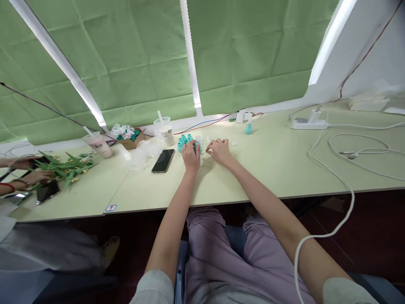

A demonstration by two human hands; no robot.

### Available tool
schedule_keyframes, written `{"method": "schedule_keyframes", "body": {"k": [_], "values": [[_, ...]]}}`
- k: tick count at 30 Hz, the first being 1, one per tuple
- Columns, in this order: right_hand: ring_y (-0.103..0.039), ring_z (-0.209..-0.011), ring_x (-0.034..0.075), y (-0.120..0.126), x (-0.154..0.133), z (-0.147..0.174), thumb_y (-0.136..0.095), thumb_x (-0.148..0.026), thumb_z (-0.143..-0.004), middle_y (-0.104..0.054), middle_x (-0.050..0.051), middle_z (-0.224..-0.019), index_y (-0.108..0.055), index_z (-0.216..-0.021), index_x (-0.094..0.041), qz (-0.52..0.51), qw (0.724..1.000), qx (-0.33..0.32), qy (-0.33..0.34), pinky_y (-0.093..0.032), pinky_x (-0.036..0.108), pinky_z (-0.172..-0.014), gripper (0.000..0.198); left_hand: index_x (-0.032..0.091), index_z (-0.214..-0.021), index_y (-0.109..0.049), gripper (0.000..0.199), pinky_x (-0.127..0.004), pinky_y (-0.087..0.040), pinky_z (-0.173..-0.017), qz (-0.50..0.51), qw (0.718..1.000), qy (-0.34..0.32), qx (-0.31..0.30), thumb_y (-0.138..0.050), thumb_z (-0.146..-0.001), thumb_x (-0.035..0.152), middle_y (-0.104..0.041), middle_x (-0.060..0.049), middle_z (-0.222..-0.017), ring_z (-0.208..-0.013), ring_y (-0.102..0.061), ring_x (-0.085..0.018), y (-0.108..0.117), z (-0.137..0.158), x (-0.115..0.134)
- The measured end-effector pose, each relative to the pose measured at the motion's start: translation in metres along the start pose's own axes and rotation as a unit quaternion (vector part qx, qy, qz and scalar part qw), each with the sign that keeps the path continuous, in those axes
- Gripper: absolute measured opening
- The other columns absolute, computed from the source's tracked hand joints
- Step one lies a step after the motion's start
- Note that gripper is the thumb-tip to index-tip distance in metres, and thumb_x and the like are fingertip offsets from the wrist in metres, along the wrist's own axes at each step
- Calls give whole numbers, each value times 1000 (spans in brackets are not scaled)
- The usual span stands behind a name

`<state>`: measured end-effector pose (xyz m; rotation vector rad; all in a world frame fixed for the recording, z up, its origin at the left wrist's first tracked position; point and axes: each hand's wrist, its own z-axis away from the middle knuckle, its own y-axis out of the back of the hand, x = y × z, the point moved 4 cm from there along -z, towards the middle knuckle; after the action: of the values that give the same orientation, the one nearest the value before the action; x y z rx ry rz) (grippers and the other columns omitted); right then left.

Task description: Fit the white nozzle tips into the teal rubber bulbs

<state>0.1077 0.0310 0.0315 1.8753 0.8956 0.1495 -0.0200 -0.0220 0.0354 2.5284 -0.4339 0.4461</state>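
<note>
Several small turquoise bottles (183,139) stand in a cluster on the table in front of me. My left hand (191,158) is closed over the near side of the cluster, its fingers wrapped on a turquoise bottle that they partly hide. Small whitish, clear pieces lie beside it, too small to name. Just to the right, my right hand (219,152) hovers low over the table with curled fingers, thumb and fingertips drawn together. Whatever is between them does not show. Farther back on the right stands a single turquoise bottle with a clear top (248,128).
A black phone (163,161) lies left of my hands. Behind it are crumpled clear plastic (142,154), a drink cup (165,131) and a cardboard box (133,140). Another person's hands (36,177) touch green stems at far left. A power strip (308,123) and white cables lie right.
</note>
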Motion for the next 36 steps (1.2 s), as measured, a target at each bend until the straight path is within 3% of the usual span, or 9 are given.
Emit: {"method": "schedule_keyframes", "body": {"k": [2, 5, 8, 12, 16, 21, 30, 34, 36], "values": [[-51, -98, 16, 7, 3, -3, -37, -37, -94, -63, 6, -106, -67, -99, -22, -139, 989, 42, -28, -29, 35, -91, 34, 15, -105, -58, 47, -37, -37, -84, -5, 1000, -22, -6, -28, -96, 49, -64, -12, -96, -93, -54, -24, 0, 0, 3], [-57, -89, 12, 12, 5, -8, -38, -50, -92, -62, 4, -110, -61, -115, -23, -388, 920, 58, -24, -41, 28, -85, 43, 16, -106, -59, 42, -36, -37, -85, -19, 998, -57, -26, -31, -96, 46, -64, -12, -98, -95, -54, -24, 0, 2, 8], [-60, -85, 12, 12, 7, -11, -59, -52, -77, -64, 4, -106, -65, -107, -19, -495, 867, 51, -30, -46, 24, -78, 45, 17, -106, -61, 39, -35, -37, -84, -41, 995, -84, -41, -38, -94, 46, -64, -11, -94, -95, -55, -24, -2, 3, 11], [-62, -84, 13, 9, 11, -12, -75, -42, -58, -67, 6, -98, -66, -91, -16, -534, 842, 53, -58, -50, 25, -76, 43, 20, -108, -63, 36, -36, -38, -85, -66, 991, -108, -34, -47, -90, 46, -64, -10, -92, -96, -56, -25, -3, 4, 11], [-63, -79, 14, 9, 10, -11, -77, -33, -53, -68, 5, -86, -67, -82, -14, -555, 825, 78, -71, -52, 28, -79, 36, 18, -102, -65, 35, -36, -40, -88, -48, 991, -123, -33, -48, -90, 45, -63, -13, -102, -101, -57, -26, -6, 2, 7], [-63, -74, 14, 6, 8, -6, -73, -32, -57, -69, 3, -84, -70, -81, -15, -534, 828, 141, -98, -53, 28, -77, 30, 15, -105, -63, 42, -29, -45, -72, -22, 991, -85, -97, -40, -92, 48, -67, -13, -90, -82, -64, -21, -14, 1, -1], [-61, -77, 12, 9, -5, 6, -63, -38, -70, -67, 2, -87, -69, -85, -16, -459, 849, 243, -94, -53, 25, -78, 27, 14, -98, -63, 46, -27, -44, -67, -41, 994, -51, -83, -36, -93, 51, -66, -11, -80, -75, -63, -19, -16, 1, 3], [-59, -75, 12, 17, 23, 3, -63, -41, -71, -64, 4, -86, -66, -93, -13, -479, 800, 310, -186, -53, 25, -74, 35, 15, -88, -64, 46, -30, -44, -72, -38, 996, -21, -74, -39, -91, 54, -66, -12, -81, -79, -63, -21, -10, 2, -1], [-59, -75, 12, 19, 37, -1, -62, -43, -73, -64, 5, -86, -66, -98, -13, -496, 792, 295, -202, -53, 26, -75, 40, 16, -96, -64, 46, -31, -45, -78, -22, 999, 11, -20, -42, -89, 55, -67, -13, -92, -89, -63, -22, 2, -2, -7]]}}
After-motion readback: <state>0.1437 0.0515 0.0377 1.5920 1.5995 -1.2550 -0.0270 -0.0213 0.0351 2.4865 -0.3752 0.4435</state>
